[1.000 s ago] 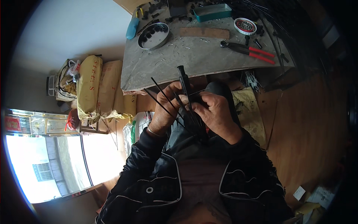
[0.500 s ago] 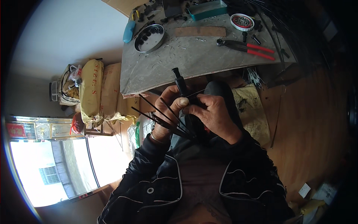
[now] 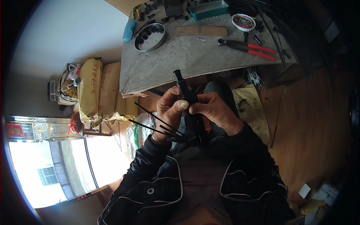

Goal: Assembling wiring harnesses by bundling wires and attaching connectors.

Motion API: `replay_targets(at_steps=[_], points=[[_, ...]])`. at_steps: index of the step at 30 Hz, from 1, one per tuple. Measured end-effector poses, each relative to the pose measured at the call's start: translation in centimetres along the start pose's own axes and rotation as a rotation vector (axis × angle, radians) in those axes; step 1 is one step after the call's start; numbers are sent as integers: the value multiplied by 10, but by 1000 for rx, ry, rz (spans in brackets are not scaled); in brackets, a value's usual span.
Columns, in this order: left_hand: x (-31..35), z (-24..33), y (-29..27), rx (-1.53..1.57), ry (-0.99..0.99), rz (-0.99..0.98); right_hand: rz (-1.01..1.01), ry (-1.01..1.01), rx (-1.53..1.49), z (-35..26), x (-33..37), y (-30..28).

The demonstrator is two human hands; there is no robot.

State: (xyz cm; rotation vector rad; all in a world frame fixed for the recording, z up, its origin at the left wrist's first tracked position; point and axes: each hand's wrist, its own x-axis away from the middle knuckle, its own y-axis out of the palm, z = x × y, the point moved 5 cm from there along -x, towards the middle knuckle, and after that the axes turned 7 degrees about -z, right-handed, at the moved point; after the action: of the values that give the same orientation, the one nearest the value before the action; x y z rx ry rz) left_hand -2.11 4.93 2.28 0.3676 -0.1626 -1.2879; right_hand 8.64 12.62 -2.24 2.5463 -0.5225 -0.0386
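A black umbrella frame stands upright between my hands, its capped end pointing toward the bench. Several thin black ribs fan out from it below my left wrist. My left hand is closed round the shaft, thumb pressed on its near side. Against the other side, my right hand pinches at the collar with thumb and forefinger. Thin wire ends stick out beside the right fingertips. What exactly those fingertips grip is hidden.
On the grey bench lie red-handled pincers, a round metal tin with black parts, a wooden strip, a white dish of small metal bits and a green tray. Stuffed sacks stand at left.
The ribs have swung lower and spread differently beside my left wrist. My right fingers have shifted slightly along the collar, and the wire ends now point up. Both hands keep their hold.
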Motion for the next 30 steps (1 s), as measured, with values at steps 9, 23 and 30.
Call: replay_targets(at_steps=[9, 23, 30], points=[[-3, -6, 4, 102, -82, -151, -180, 191, -210, 0, 6, 1], [-1, 1, 15, 131, -52, -255, -113, 241, -187, -6, 19, 6], [-6, 10, 12, -17, -22, -384, -136, 180, -190, -5, 16, 18]])
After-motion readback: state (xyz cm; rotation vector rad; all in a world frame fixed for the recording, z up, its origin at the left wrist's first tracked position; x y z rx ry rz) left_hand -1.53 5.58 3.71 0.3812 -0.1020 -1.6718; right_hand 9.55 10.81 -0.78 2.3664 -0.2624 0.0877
